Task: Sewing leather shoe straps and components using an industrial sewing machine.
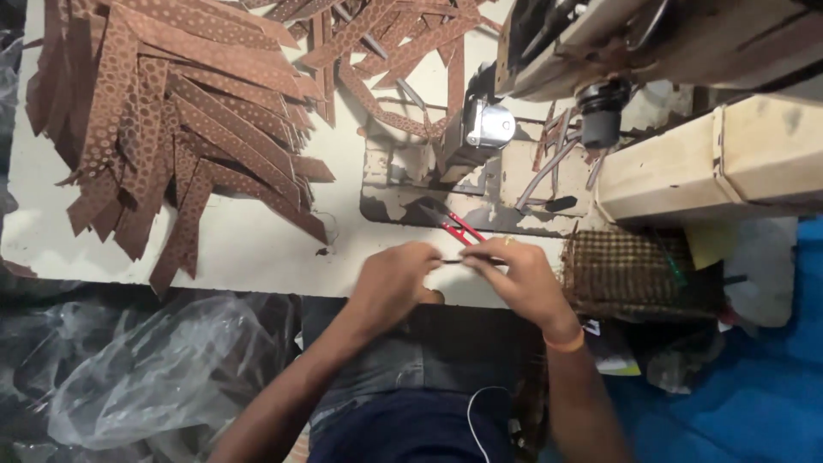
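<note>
At the table's near edge (pixel 257 257), left hand (pixel 390 283) and right hand (pixel 519 283) pinch a thin dark strip (pixel 454 261) between them, fingertips closed on its ends. Best kept taut and level, clear of the red snips (pixel 459 225).

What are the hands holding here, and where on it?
Both hands, left and right, pinch a thin dark strip by its two ends; what it is cannot be told.
</note>
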